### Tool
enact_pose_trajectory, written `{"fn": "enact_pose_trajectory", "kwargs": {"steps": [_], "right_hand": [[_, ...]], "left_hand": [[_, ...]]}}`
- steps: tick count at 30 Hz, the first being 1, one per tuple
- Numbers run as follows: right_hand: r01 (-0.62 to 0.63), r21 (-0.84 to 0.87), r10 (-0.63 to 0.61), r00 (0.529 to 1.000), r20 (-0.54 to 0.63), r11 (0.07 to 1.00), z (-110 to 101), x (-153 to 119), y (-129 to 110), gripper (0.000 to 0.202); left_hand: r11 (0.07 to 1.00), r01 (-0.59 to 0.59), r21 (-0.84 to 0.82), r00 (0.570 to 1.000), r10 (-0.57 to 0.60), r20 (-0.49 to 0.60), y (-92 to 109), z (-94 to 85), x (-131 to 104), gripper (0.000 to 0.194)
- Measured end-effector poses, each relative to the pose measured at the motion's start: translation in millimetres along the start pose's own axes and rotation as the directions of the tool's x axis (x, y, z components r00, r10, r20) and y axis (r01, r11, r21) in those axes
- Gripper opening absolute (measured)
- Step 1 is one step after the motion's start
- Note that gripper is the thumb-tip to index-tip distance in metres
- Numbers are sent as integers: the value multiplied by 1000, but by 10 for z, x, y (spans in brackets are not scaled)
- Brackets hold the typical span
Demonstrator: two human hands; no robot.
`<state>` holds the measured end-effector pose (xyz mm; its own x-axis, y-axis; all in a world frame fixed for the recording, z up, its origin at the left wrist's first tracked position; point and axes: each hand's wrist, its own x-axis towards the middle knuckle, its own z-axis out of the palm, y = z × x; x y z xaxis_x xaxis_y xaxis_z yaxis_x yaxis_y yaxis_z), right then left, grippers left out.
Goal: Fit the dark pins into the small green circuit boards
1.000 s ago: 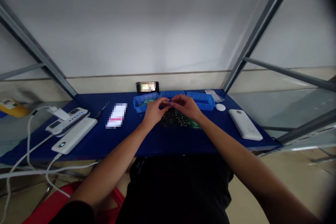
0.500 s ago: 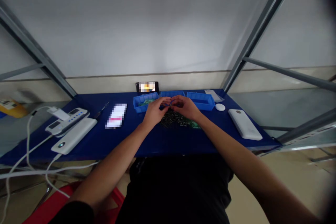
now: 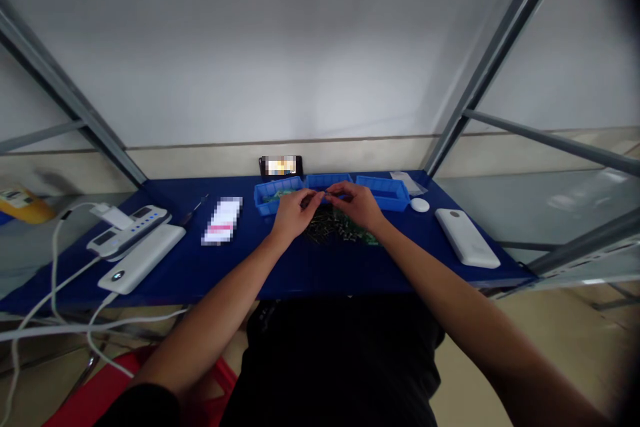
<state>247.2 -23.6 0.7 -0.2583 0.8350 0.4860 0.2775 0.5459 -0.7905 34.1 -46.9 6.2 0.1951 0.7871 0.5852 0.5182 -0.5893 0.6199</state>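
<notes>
My left hand point(image 3: 294, 215) and my right hand point(image 3: 358, 204) meet at the fingertips above a heap of small dark metal parts point(image 3: 321, 227) on the blue tabletop. Both hands are closed in a pinch. What they grip between them is too small to make out. Small green pieces point(image 3: 369, 238) lie at the heap's right side, partly under my right hand. Behind the hands stand a left blue bin point(image 3: 266, 207) with green pieces in it, a middle blue bin point(image 3: 329, 179) largely covered by my fingers, and a right blue bin point(image 3: 390, 201).
A propped phone point(image 3: 281, 165) stands at the back. To the left lie another phone point(image 3: 221, 221), a thin pointed tool point(image 3: 195, 209), a white power bank point(image 3: 143, 260) and a power strip point(image 3: 129, 232) with cables. On the right are a white disc point(image 3: 419, 205) and a white power bank point(image 3: 466, 237).
My left fingers have curled in and the fingertips of both hands have come closer together. The heap and the bins stay where they were.
</notes>
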Motion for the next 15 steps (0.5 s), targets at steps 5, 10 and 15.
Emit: {"fn": "enact_pose_trajectory", "kwargs": {"steps": [5, 10, 15], "right_hand": [[113, -153, -109, 993, 33, 982, -24, -11, -43, 12], [179, -159, -170, 983, 70, 971, -17, -42, -93, 11], [208, -166, -200, 978, 65, 964, -7, -53, -104, 11]], "left_hand": [[998, 25, -65, 995, -19, 100, 41, 8, -18, 34], [997, 36, -64, 992, -28, 119, 48, 3, -14, 36], [992, 73, -101, 988, -58, 142, 23, 11, -5, 39]]}}
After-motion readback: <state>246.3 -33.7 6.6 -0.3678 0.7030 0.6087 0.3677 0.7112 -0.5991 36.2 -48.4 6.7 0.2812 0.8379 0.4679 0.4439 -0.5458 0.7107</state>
